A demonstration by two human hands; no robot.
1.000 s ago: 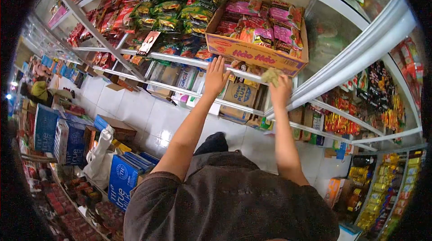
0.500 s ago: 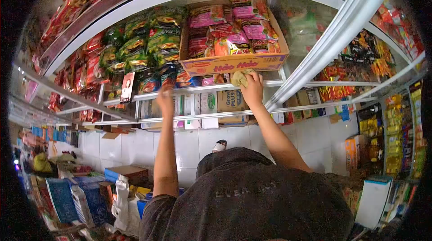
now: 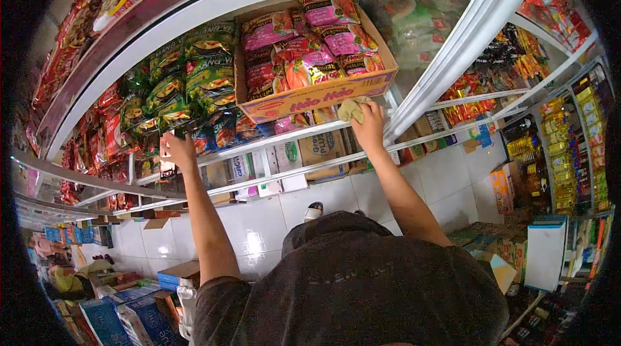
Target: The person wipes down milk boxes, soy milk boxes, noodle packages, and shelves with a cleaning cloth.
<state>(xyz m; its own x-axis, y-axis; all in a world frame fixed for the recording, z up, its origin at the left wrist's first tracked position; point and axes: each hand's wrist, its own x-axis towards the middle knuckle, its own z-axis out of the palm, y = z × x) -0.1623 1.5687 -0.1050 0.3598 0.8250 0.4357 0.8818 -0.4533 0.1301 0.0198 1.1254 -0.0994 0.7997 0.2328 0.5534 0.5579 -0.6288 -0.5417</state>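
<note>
My right hand (image 3: 369, 125) is closed on a crumpled yellowish cloth (image 3: 351, 110), pressed at the shelf's front rail just below a cardboard box (image 3: 310, 97) of pink instant noodle packets (image 3: 346, 39). Further left, my left hand (image 3: 178, 152) has its fingers curled at a small picture card (image 3: 167, 169) on the front of the shelf. The hand covers most of that card. Green noodle packets (image 3: 210, 74) are stacked behind my left hand, beside the box.
A thick white frame post (image 3: 446, 55) slants down to the right of my right hand. Red packets (image 3: 97, 145) fill the left of the shelf. Cartons (image 3: 320, 152) stand on the level below. Yellow bottles (image 3: 556, 132) line a rack at right.
My left hand has moved left along the shelf front to the picture card. The right hand stays at the rail with the cloth, while the view has turned a little.
</note>
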